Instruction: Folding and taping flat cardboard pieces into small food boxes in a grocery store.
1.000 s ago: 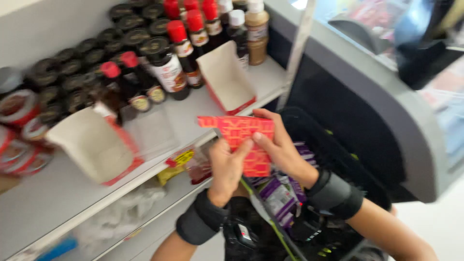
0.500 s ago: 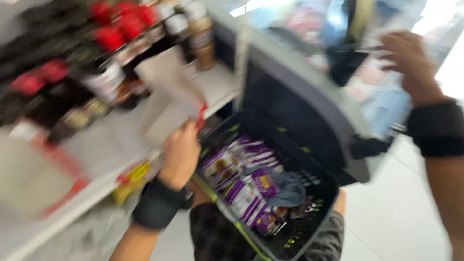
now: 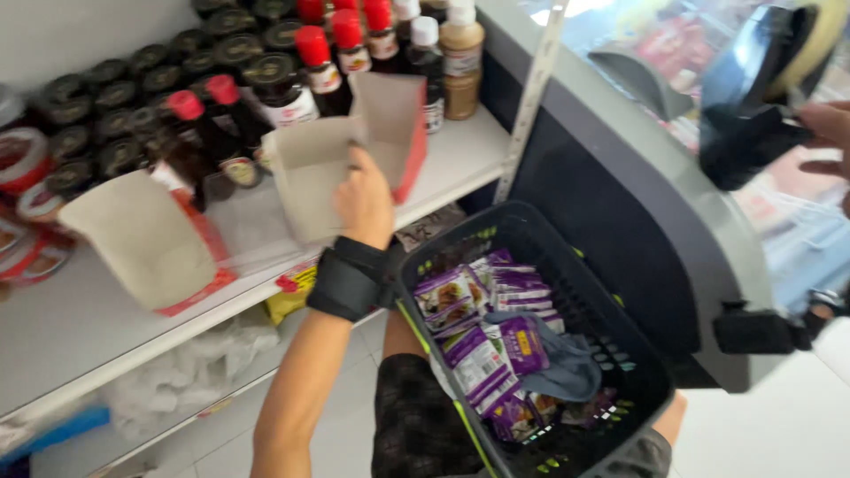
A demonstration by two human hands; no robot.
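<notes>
My left hand (image 3: 365,202), with a black wrist band, grips the front edge of an open brown cardboard display box (image 3: 314,173) with a red side. The box sits on the white shelf (image 3: 460,155) in front of the dark sauce bottles (image 3: 292,84). My right hand (image 3: 832,133) shows only at the far right edge, beside a black object (image 3: 753,115) over the chest freezer; its grip is hidden. A black basket (image 3: 637,354) holding purple packets (image 3: 482,354) and a grey cloth (image 3: 567,367) rests against my leg below.
A second open cardboard box (image 3: 146,239) lies further left on the shelf, near red-capped bottles (image 3: 341,40) and dark-lidded jars (image 3: 115,106). The grey chest freezer (image 3: 673,230) with a glass lid stands close on the right. Crumpled plastic (image 3: 195,363) lies on the lower shelf.
A red packet held in both hands a second ago is gone from view. My left hand moved up to the cardboard box; my right hand swung away to the right over the freezer.
</notes>
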